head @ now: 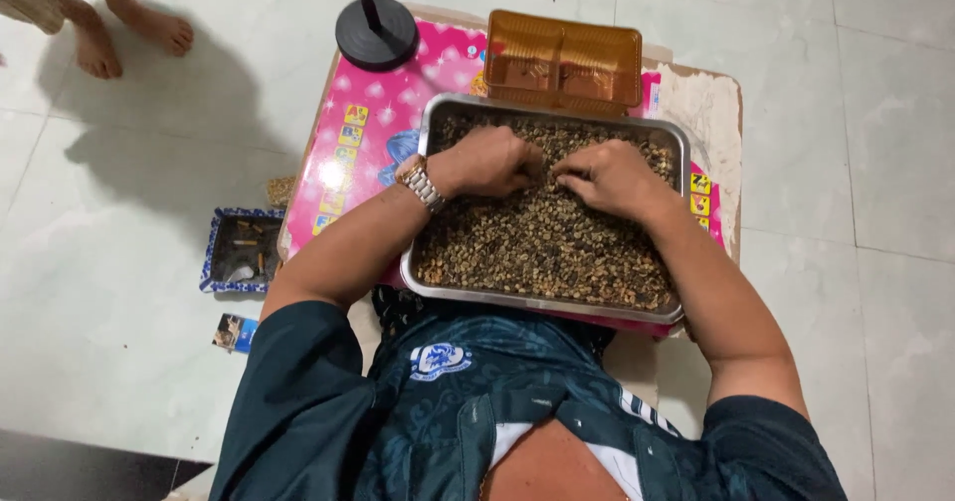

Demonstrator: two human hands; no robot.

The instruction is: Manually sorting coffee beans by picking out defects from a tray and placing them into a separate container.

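A rectangular metal tray holds a layer of small brownish-green beans. My left hand, with a metal watch on its wrist, rests on the beans at the tray's far middle, fingers curled as if pinching. My right hand lies just beside it, fingers also curled into the beans. The fingertips of the two hands nearly meet. What is pinched, if anything, is too small to tell.
The tray sits on a low pink table. Behind it stand an orange plastic tray and a black round stand base. A blue ashtray and a small packet lie on the tiled floor at left. Another person's bare feet stand far left.
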